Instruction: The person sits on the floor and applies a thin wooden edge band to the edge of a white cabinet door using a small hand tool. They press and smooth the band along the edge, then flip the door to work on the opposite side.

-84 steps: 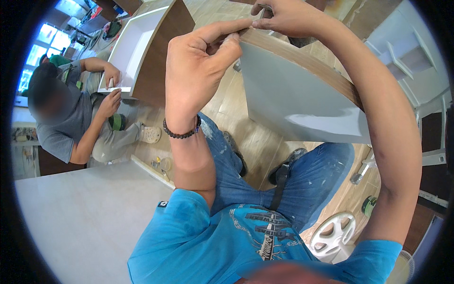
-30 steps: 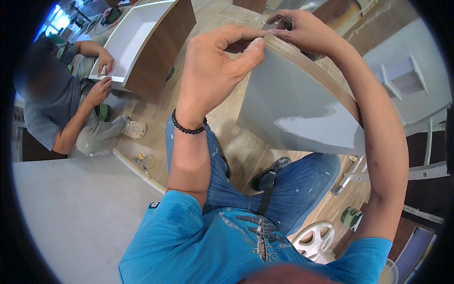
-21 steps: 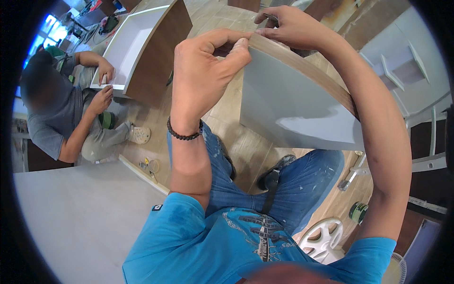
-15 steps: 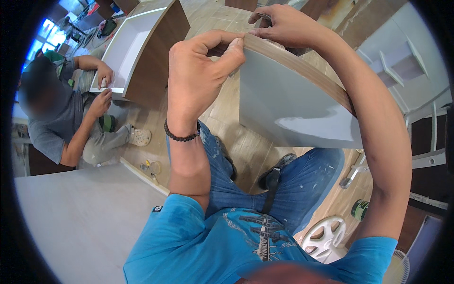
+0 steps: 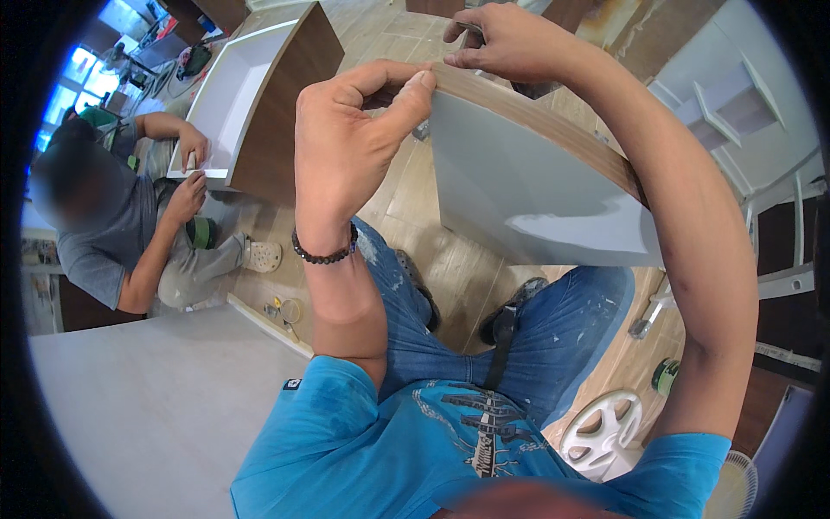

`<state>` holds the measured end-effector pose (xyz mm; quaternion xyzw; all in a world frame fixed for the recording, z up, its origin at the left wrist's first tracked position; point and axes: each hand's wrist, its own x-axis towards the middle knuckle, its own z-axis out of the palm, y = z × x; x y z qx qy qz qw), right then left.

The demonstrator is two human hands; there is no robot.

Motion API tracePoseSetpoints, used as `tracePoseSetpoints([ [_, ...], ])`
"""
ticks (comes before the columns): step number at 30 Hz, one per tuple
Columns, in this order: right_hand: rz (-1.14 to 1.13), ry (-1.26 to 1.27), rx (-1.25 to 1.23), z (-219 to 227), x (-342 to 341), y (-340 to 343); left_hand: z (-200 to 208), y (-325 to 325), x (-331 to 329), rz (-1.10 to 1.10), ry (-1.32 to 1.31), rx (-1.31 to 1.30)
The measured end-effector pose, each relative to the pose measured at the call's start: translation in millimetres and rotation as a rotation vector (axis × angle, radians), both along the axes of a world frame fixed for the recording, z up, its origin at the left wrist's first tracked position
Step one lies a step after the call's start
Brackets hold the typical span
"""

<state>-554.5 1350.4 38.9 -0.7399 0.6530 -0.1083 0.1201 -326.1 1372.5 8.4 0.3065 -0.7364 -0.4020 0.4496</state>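
Observation:
A grey-faced panel [image 5: 519,169] with a wood-grain edge [image 5: 536,112] stands upright before my knees. A pale, glossy patch shows low on its face. My left hand [image 5: 354,143] pinches the far left corner of that edge between thumb and fingers, a dark bead bracelet at the wrist. My right arm reaches over the panel's near end, and my right hand [image 5: 514,43] is just beyond the edge's far end. Its fingers are curled around a thin, greyish thing [image 5: 469,28], mostly hidden by the fingers.
To the left a seated co-worker [image 5: 130,216] handles the rim of a white-lined box [image 5: 229,95] with brown sides. A large pale board [image 5: 156,398] lies at the lower left. A white stool-like seat with cutouts [image 5: 601,432] and a green can [image 5: 664,377] are at the right.
My view has shifted slightly. Both hands appear a little further left, my left still at the panel's corner and my right still closed. The panel stays upright.

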Motion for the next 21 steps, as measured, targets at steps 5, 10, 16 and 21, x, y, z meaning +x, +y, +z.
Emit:
tracePoseSetpoints([
  [5,0.011,-0.012,0.013,-4.2,-4.8,-1.6,-3.3,-2.3,-1.0,0.055,-0.032,0.010],
  [10,0.023,-0.020,0.006,-5.9,-6.1,-4.8,-4.3,-3.4,-0.5,0.026,0.013,0.024],
  [16,0.019,-0.024,0.000,-4.6,-6.2,-1.2,-5.7,-3.2,-0.7,0.014,0.018,-0.012],
  [21,0.074,-0.092,0.006,6.5,-3.7,9.8,-1.8,-1.7,1.2,0.032,0.005,0.030],
])
